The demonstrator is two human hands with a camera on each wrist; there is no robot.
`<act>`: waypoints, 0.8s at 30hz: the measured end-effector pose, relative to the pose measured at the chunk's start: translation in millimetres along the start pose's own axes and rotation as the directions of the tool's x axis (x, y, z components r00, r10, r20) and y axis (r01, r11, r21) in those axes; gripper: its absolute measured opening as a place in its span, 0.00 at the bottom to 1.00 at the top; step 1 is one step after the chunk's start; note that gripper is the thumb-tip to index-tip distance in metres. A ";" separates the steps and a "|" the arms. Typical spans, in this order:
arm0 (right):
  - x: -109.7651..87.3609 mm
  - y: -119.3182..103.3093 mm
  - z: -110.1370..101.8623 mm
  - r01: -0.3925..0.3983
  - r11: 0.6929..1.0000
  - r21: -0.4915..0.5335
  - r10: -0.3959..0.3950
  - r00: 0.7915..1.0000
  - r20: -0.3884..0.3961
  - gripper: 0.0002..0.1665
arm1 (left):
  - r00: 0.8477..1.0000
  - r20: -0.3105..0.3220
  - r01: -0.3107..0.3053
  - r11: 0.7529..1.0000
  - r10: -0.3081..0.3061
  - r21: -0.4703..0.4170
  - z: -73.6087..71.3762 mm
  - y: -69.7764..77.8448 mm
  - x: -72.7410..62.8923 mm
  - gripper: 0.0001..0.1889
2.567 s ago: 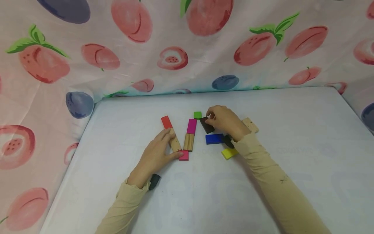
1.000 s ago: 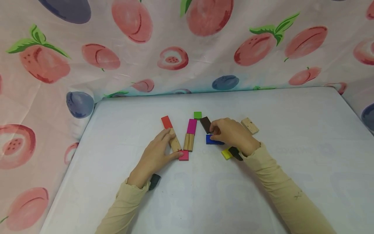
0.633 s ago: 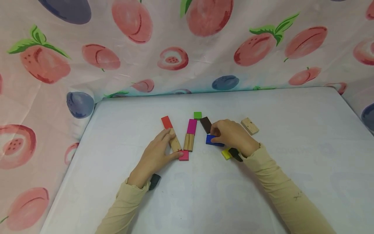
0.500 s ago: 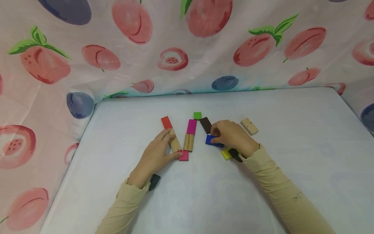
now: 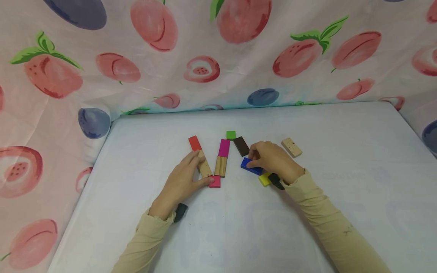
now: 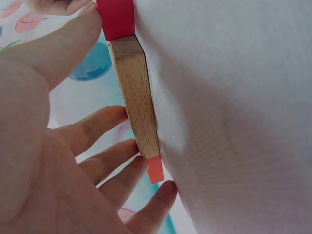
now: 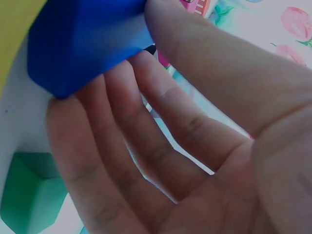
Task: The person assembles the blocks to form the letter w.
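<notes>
My right hand (image 5: 273, 158) pinches a blue wooden block (image 5: 246, 163) between thumb and fingers, and the block (image 7: 92, 44) fills the top of the right wrist view. It lies slanted, its right end close to a yellow block (image 5: 264, 179) partly covered by the wrist strap. Just beyond is a dark brown block (image 5: 241, 146). My left hand (image 5: 181, 182) rests with loosely extended fingers along a plain wood block (image 5: 205, 169), thumb at a pink block (image 5: 215, 182). In the left wrist view, fingertips touch the side of the wood block (image 6: 136, 97).
A red block (image 5: 195, 143) continues the left row. A magenta block (image 5: 224, 148) and a striped wood block (image 5: 220, 167) form a middle row, with a light green block (image 5: 231, 135) beyond. Another wood block (image 5: 291, 147) lies right; a darker green block (image 7: 31, 190) shows in the right wrist view.
My right hand has left the brown block, moved toward me and taken hold of the blue block. The blue block has turned, its right end swinging nearer me. My left hand has stayed put.
</notes>
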State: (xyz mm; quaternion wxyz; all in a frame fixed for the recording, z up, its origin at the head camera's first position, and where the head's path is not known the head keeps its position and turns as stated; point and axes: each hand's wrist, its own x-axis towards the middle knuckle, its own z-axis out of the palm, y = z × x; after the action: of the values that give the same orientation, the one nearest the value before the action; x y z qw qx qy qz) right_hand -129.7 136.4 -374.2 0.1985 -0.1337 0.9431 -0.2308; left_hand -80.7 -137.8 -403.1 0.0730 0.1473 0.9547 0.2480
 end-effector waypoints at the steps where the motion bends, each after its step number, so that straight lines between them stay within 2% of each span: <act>1: 0.0 0.6 0.1 -0.002 1.000 0.007 0.002 1.000 -0.002 0.12 | 1.000 0.000 -0.001 1.000 0.001 0.000 -0.1 -0.1 -0.1 0.39; 12: -1.5 4.1 -1.3 -0.026 0.999 0.026 0.026 1.000 -0.016 0.14 | 1.000 -0.012 -0.020 1.000 0.020 0.000 -0.1 -1.0 0.3 0.39; 24: -2.6 7.4 -2.0 -0.026 0.998 0.064 0.028 0.999 -0.028 0.15 | 1.000 -0.002 -0.006 1.000 0.006 -0.003 -0.1 -0.7 0.2 0.39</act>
State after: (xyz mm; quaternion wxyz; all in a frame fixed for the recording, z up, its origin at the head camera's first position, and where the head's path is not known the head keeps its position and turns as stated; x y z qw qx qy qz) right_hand -129.4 144.5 -375.3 0.1921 -0.1112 0.9398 -0.2599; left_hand -81.1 -138.4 -403.4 0.0718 0.1496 0.9540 0.2498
